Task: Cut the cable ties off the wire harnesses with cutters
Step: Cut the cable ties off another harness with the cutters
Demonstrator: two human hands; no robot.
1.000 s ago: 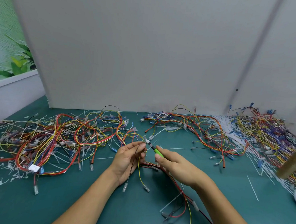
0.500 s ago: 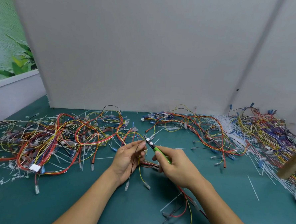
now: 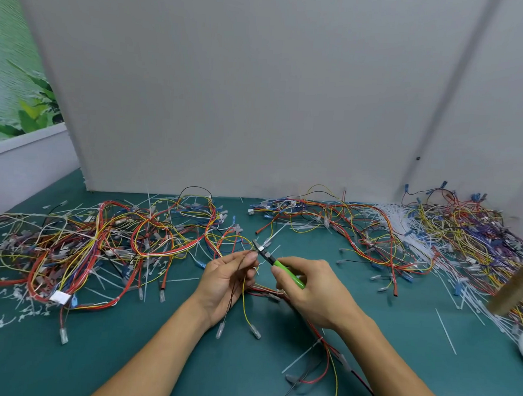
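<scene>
The left hand (image 3: 227, 280) pinches the thin brown and yellow wires of a wire harness (image 3: 243, 294) between thumb and fingertips, with the terminals dangling toward 6 o'clock. Just beside it at 3 o'clock, apart from it, the right hand (image 3: 312, 292) grips the green-handled cutters (image 3: 279, 265), nose aimed at 10 o'clock above the left fingertips. On the green table (image 3: 122, 357), the near harness pile (image 3: 98, 243) lies at 9 o'clock and the far harness pile (image 3: 359, 231) at 2 o'clock, beside loose cable ties (image 3: 400, 218).

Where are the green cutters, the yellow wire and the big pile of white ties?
green cutters (image 3: 289, 273), head view, on the green handle.
yellow wire (image 3: 243, 297), head view, on its hanging stretch.
pile of white ties (image 3: 393, 218), head view, on the pile's middle.
</scene>
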